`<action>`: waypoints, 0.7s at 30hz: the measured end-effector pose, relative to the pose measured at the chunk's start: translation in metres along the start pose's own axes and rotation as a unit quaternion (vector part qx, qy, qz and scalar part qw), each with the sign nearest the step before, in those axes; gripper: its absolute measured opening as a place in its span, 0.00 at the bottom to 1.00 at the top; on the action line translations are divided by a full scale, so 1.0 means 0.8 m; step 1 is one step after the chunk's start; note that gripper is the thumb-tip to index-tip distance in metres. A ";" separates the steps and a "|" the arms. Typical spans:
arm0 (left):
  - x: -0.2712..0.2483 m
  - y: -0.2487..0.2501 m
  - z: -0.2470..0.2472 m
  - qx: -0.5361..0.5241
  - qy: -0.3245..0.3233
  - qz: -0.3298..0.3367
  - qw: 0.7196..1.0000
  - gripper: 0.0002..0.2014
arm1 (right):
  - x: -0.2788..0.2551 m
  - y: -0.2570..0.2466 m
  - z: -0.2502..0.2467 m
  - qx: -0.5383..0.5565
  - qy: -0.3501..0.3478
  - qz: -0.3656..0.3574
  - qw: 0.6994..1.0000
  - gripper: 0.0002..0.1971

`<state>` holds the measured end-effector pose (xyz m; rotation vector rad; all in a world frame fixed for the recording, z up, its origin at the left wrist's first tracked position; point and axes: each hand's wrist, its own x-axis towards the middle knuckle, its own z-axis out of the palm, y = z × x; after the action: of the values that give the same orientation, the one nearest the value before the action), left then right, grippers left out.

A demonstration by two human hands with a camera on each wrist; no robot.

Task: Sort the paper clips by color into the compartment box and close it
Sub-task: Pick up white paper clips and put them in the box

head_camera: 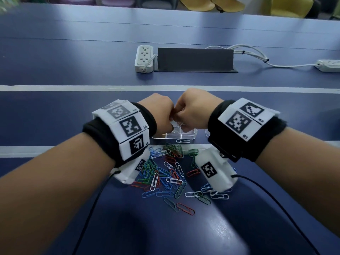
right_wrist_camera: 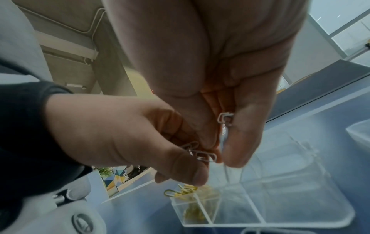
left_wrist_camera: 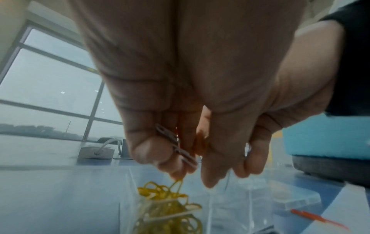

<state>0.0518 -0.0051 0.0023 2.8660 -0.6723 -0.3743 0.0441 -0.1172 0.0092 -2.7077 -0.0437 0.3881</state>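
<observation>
Above the clear compartment box, the left hand and right hand meet, fingers pinching white paper clips that look linked. Yellow clips already fill one compartment; the mixed pile lies toward the counter's near edge. Best to separate them directly over an empty compartment.
</observation>
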 end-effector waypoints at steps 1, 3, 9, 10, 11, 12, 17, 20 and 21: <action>-0.001 -0.001 -0.002 -0.007 -0.001 -0.006 1.000 0.14 | 0.001 0.000 0.000 0.008 0.000 0.001 1.000 0.07; -0.003 -0.004 -0.006 -0.025 -0.004 -0.015 1.000 0.15 | 0.003 -0.002 -0.001 0.022 -0.002 0.003 1.000 0.07; -0.009 -0.007 -0.016 -0.098 0.014 -0.022 0.995 0.23 | -0.001 -0.011 -0.009 0.056 0.013 0.012 0.998 0.06; -0.010 -0.006 -0.017 -0.110 0.016 -0.021 0.994 0.24 | -0.003 -0.012 -0.010 0.051 0.010 0.015 0.999 0.05; -0.011 -0.005 -0.017 -0.119 0.018 -0.019 0.993 0.25 | -0.004 -0.013 -0.010 0.043 0.005 0.018 0.999 0.04; -0.011 -0.005 -0.017 -0.123 0.020 -0.016 0.992 0.25 | -0.006 -0.014 -0.010 0.038 0.002 0.020 0.999 0.02; -0.010 -0.008 -0.016 -0.165 0.016 -0.010 0.986 0.27 | -0.013 -0.014 -0.013 0.088 -0.001 0.026 0.996 0.14; -0.011 -0.019 -0.017 -0.169 0.039 -0.018 0.985 0.24 | -0.017 -0.008 -0.011 0.090 0.003 0.024 0.996 0.17; -0.012 -0.022 -0.018 -0.148 0.050 -0.018 0.988 0.19 | -0.018 -0.006 -0.010 0.087 0.004 0.023 0.996 0.17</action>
<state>0.0549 0.0160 0.0136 2.5972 -0.5011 -0.3041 0.0323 -0.1172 0.0221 -2.5424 0.0527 0.3759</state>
